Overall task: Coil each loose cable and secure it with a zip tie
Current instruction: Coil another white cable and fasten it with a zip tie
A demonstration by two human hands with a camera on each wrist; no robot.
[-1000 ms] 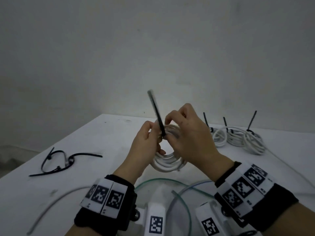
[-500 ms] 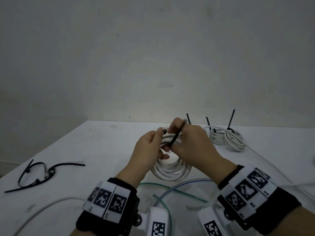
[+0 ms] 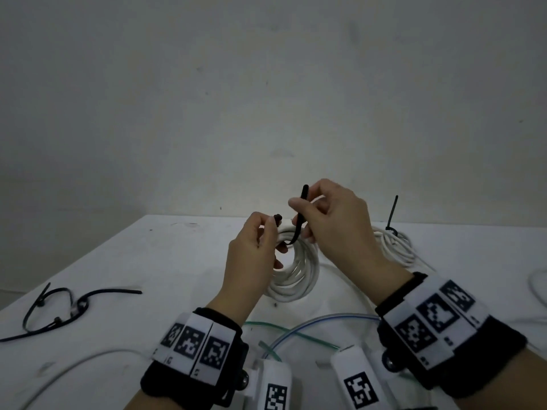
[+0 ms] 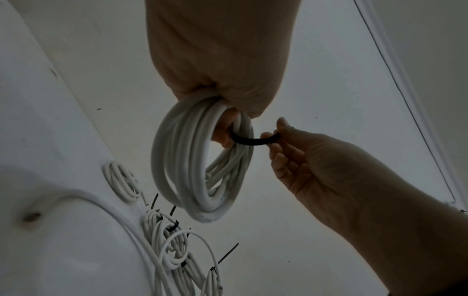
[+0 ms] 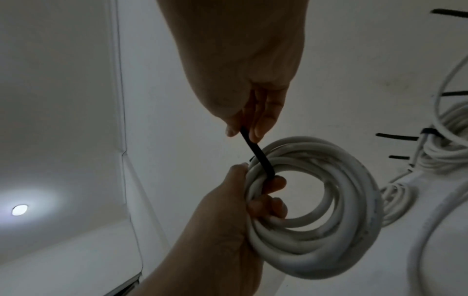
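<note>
A white cable coil point(image 3: 299, 276) hangs above the table, gripped at its top by my left hand point(image 3: 254, 250). The same coil point(image 4: 200, 160) shows in the left wrist view and again as the coil point(image 5: 329, 210) in the right wrist view. A black zip tie point(image 3: 299, 220) passes through the coil's hole and bends upward. My right hand point(image 3: 328, 217) pinches its free strap; the zip tie point(image 5: 255, 150) runs from those fingers down to the coil. The tie's head point(image 3: 277, 218) sits at my left fingertips. The zip tie point(image 4: 253, 139) spans between both hands.
Several tied white coils point(image 3: 393, 244) with upright black tie tails lie at the back right. Loose black zip ties point(image 3: 59, 309) lie at the left. Loose white cable point(image 3: 74, 371) and thin green and blue wires point(image 3: 296, 329) cross the near table. The wall stands behind.
My right hand has lifted the zip tie's strap up from the coil and moved apart from my left hand. The head view shifted slightly.
</note>
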